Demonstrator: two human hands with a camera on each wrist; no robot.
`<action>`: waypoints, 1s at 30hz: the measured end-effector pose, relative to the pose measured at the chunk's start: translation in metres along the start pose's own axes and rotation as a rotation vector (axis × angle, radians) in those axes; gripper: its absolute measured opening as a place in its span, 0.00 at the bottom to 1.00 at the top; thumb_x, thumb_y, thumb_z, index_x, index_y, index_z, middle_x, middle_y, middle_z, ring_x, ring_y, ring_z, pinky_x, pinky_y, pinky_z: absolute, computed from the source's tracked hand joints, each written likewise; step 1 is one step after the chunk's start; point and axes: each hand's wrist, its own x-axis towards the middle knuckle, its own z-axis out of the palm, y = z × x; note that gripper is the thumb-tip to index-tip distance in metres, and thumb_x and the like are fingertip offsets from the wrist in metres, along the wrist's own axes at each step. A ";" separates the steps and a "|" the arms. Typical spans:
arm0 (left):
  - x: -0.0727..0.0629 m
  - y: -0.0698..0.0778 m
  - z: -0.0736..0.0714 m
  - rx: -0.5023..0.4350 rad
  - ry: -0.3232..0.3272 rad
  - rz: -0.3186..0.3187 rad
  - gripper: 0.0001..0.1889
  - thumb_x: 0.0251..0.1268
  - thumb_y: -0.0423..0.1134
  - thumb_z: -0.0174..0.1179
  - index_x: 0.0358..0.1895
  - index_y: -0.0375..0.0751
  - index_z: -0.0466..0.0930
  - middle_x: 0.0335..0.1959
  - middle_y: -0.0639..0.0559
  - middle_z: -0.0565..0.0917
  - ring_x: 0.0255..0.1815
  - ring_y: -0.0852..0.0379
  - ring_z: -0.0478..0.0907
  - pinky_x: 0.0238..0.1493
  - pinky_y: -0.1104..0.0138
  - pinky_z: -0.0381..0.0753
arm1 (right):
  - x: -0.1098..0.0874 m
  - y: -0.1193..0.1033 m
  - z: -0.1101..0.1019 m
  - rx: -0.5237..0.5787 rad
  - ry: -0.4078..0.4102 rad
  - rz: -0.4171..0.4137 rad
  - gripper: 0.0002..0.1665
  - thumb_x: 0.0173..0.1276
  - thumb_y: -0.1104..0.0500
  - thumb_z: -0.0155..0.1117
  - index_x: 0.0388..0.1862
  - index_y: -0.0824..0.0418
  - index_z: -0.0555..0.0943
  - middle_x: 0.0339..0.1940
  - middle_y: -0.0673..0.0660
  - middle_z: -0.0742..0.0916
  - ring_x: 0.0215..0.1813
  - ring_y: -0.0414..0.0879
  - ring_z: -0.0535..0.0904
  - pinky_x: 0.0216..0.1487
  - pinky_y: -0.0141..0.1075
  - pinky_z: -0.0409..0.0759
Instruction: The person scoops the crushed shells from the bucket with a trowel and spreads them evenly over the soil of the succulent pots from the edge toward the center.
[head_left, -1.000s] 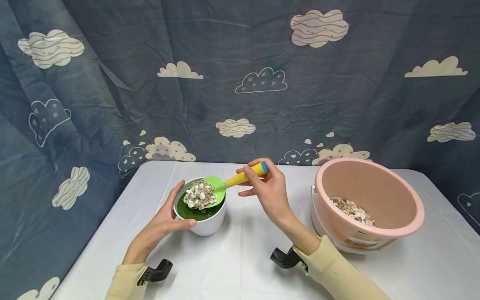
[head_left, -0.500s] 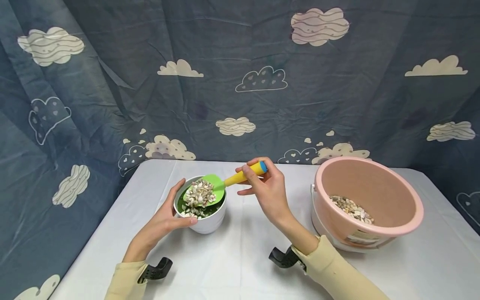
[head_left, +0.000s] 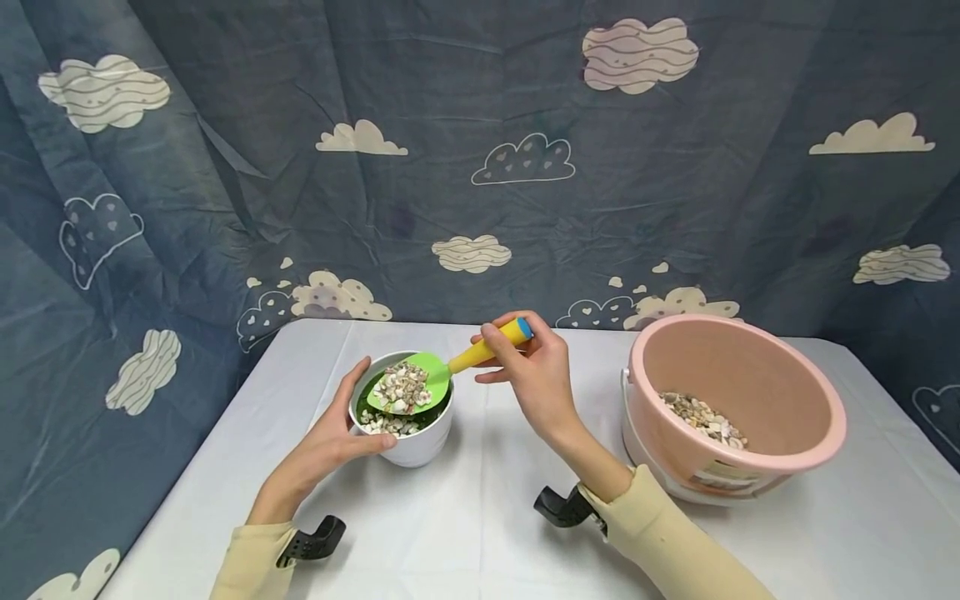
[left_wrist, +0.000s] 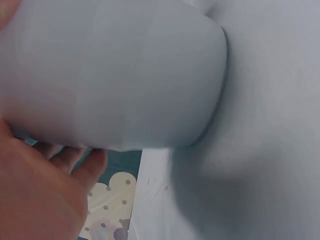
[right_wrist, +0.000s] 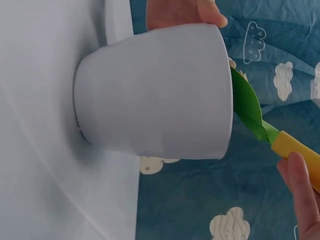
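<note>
My left hand (head_left: 322,450) holds a white flower pot (head_left: 416,454) on its left side, thumb over the near rim and fingers round the far side. Between its thumb and fingers, my right hand (head_left: 540,383) grips the yellow handle of a small trowel (head_left: 476,357). Its green blade (right_wrist: 246,102) is tilted over the mouth of the pot, with a heap of small pale pebbles (head_left: 401,387) on it. Inside the pot, more loose pebbles (head_left: 386,423) lie on a green surface along the near side. The blade hides part of the pot's inside.
At the right stands a large pink bucket (head_left: 663,454) with a pile of pebbles (head_left: 705,421) in it. A white cloth covers the table (head_left: 480,517). Behind it hangs a dark blue curtain (head_left: 450,200) with a cloud pattern.
Pebbles have slid from the trowel into the pot, where the near side was bare green before. The heap on the blade is smaller. The left hand has hardly moved.
</note>
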 end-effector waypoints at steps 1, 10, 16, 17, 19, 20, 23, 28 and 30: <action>0.000 0.000 0.001 0.004 0.003 -0.002 0.59 0.50 0.37 0.75 0.80 0.54 0.39 0.79 0.42 0.42 0.77 0.40 0.42 0.71 0.43 0.45 | 0.001 -0.001 0.000 -0.006 -0.001 -0.008 0.10 0.70 0.66 0.63 0.44 0.72 0.75 0.40 0.71 0.86 0.36 0.63 0.86 0.31 0.51 0.84; 0.000 0.000 0.001 -0.045 -0.008 -0.012 0.58 0.53 0.36 0.73 0.80 0.52 0.39 0.79 0.43 0.41 0.78 0.41 0.39 0.72 0.44 0.42 | 0.009 -0.009 0.003 -0.105 -0.041 -0.045 0.11 0.69 0.65 0.65 0.44 0.71 0.76 0.39 0.70 0.86 0.35 0.61 0.86 0.30 0.49 0.84; 0.000 0.001 -0.001 -0.052 -0.017 -0.001 0.57 0.54 0.36 0.72 0.80 0.52 0.38 0.79 0.44 0.42 0.78 0.42 0.38 0.72 0.41 0.38 | 0.014 -0.012 0.004 -0.140 -0.060 -0.046 0.11 0.69 0.63 0.66 0.42 0.71 0.76 0.37 0.68 0.87 0.32 0.61 0.86 0.30 0.48 0.84; 0.000 0.000 -0.002 -0.056 -0.020 0.002 0.57 0.54 0.35 0.72 0.80 0.52 0.38 0.79 0.44 0.42 0.78 0.42 0.38 0.71 0.41 0.38 | 0.014 -0.013 0.005 -0.144 -0.064 -0.044 0.11 0.69 0.63 0.66 0.42 0.70 0.76 0.37 0.68 0.87 0.32 0.61 0.86 0.30 0.48 0.85; -0.001 0.000 -0.003 -0.059 -0.028 0.004 0.57 0.55 0.35 0.71 0.80 0.52 0.38 0.79 0.45 0.41 0.78 0.41 0.37 0.71 0.40 0.36 | 0.016 -0.013 0.005 -0.152 -0.071 -0.040 0.11 0.69 0.63 0.66 0.42 0.70 0.77 0.37 0.69 0.87 0.31 0.60 0.86 0.30 0.47 0.85; -0.001 0.000 -0.003 -0.061 -0.032 0.006 0.57 0.55 0.35 0.71 0.80 0.52 0.38 0.79 0.44 0.41 0.78 0.41 0.37 0.71 0.39 0.36 | 0.016 -0.013 0.006 -0.155 -0.074 -0.040 0.11 0.69 0.63 0.66 0.42 0.70 0.77 0.37 0.69 0.87 0.31 0.60 0.86 0.30 0.47 0.85; 0.000 0.000 -0.004 -0.075 -0.042 0.012 0.57 0.55 0.34 0.71 0.80 0.50 0.37 0.79 0.43 0.42 0.78 0.42 0.38 0.71 0.41 0.38 | 0.018 -0.013 0.006 -0.162 -0.084 -0.049 0.11 0.69 0.63 0.66 0.42 0.70 0.77 0.37 0.69 0.87 0.31 0.59 0.86 0.29 0.47 0.85; 0.001 0.001 -0.005 -0.074 -0.038 0.031 0.57 0.54 0.33 0.72 0.80 0.46 0.39 0.78 0.42 0.47 0.78 0.43 0.41 0.72 0.44 0.40 | 0.021 -0.016 0.009 -0.188 -0.097 -0.071 0.10 0.68 0.64 0.66 0.43 0.70 0.77 0.36 0.68 0.87 0.30 0.60 0.86 0.29 0.46 0.85; 0.001 0.001 -0.005 -0.070 -0.035 0.032 0.57 0.53 0.33 0.72 0.80 0.47 0.39 0.78 0.42 0.48 0.78 0.43 0.42 0.72 0.44 0.40 | 0.020 -0.017 0.011 -0.203 -0.100 -0.075 0.10 0.68 0.64 0.66 0.43 0.70 0.78 0.36 0.67 0.87 0.30 0.59 0.86 0.29 0.46 0.85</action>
